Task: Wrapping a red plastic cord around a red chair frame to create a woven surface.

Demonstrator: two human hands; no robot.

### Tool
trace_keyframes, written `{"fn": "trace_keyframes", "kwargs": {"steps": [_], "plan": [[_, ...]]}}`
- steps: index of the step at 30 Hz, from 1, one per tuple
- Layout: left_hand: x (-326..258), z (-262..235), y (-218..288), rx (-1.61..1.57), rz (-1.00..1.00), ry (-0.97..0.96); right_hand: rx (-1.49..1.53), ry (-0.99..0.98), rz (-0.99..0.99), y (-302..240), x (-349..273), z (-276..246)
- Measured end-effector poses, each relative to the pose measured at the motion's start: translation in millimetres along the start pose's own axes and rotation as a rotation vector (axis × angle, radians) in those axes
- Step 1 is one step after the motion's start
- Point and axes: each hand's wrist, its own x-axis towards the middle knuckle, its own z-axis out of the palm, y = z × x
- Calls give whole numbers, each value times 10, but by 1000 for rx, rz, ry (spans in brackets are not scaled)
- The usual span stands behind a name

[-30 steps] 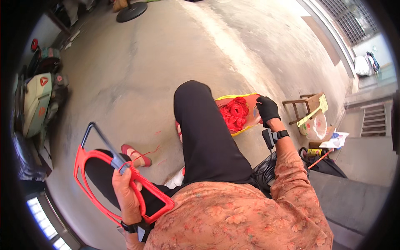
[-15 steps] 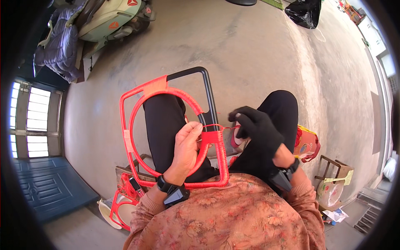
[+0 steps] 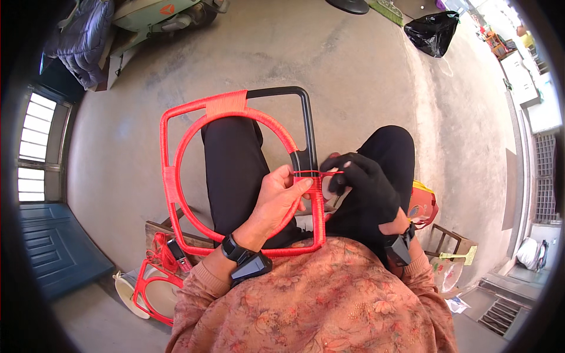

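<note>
A square frame (image 3: 226,105) with a ring inside it lies over my lap, mostly wrapped in red cord. Bare black tube shows at its upper right corner and at the joint near my hands. My left hand (image 3: 279,197) is closed on that joint, its thumb pressing the wrapped part. A red cord (image 3: 332,173) runs from the joint across to my right hand (image 3: 371,187), which wears a black glove and has its fingers curled round the cord. Part of the cord's free length is hidden by the glove.
At lower left, a phone (image 3: 179,255) and loose red cord (image 3: 158,250) lie beside a second red frame (image 3: 141,285). A red bag (image 3: 424,206) and a small wooden chair (image 3: 462,241) stand to my right. Farther off are a scooter (image 3: 147,20) and a black plastic bag (image 3: 432,34).
The frame has turned slightly and its joint has shifted a little right. My left thumb now presses lower on the wrapping. My right hand has come a bit closer to the joint.
</note>
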Motion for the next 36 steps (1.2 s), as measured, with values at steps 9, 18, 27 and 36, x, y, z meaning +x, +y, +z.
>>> {"fn": "trace_keyframes", "kwargs": {"steps": [9, 18, 27, 36], "plan": [[-19, 5, -67, -133, 12, 62, -49, 55, -79, 123, 16, -164], [-34, -15, -97, -235, 47, 139, -286, -54, 222, 186, 351, 46], [-125, -95, -66, -71, -15, 111, -382, -99, 126, 343, 280, 39], [-52, -97, -70, -113, 17, 116, 4, 203, 88, 342, 193, -120]]}}
